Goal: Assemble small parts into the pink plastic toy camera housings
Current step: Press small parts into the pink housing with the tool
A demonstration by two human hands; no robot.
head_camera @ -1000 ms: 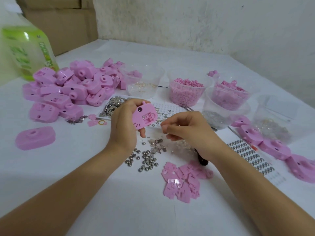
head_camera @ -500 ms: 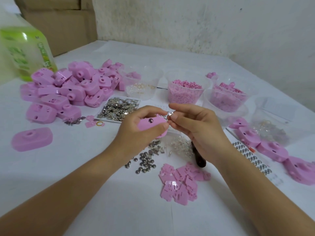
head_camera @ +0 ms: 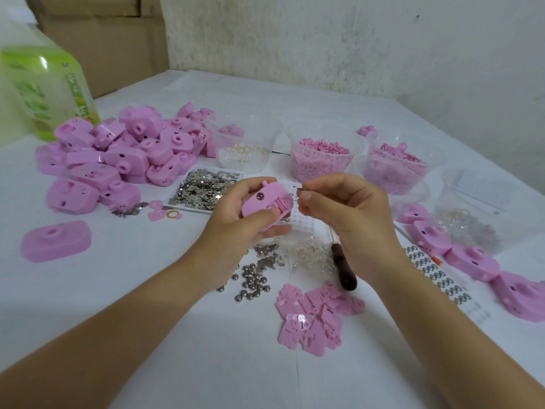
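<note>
Pink plastic fills the head view. The left hand (head_camera: pixel 236 219) grips one pink housing (head_camera: pixel 265 202), thumb curled over its near edge and fingers wrapped behind it, open side up. The right hand (head_camera: pixel 351 219) pinches a tiny metal part (head_camera: pixel 300 190) between thumb and forefinger, just beside the housing's right end; its other fingers are curled.

Beyond the fingertips stand three clear cups: one with gold rings (head_camera: pixel 244 149), one heaped with pink granules (head_camera: pixel 321 160), and one with larger pink pieces (head_camera: pixel 395 169). A fourth clear tub (head_camera: pixel 472 225), right of the right hand, holds rings and clear bits. Just left of the left fingers, a white tray (head_camera: pixel 206 187) holds silvery stampings.

Below the hands on the white table cover (head_camera: pixel 177 364) lie steel balls (head_camera: pixel 250 283), a cluster of flat pink plates (head_camera: pixel 312 314) and one dark-handled tool (head_camera: pixel 343 270). A rough pale wall (head_camera: pixel 354 39), cardboard boxes (head_camera: pixel 103 39) and one green bottle (head_camera: pixel 44 90) stand behind.

Far left, a heap of housings (head_camera: pixel 118 154) is too many to count, with one lone housing (head_camera: pixel 56 240) nearer. About four more (head_camera: pixel 472 261) lie in a row at the right.
</note>
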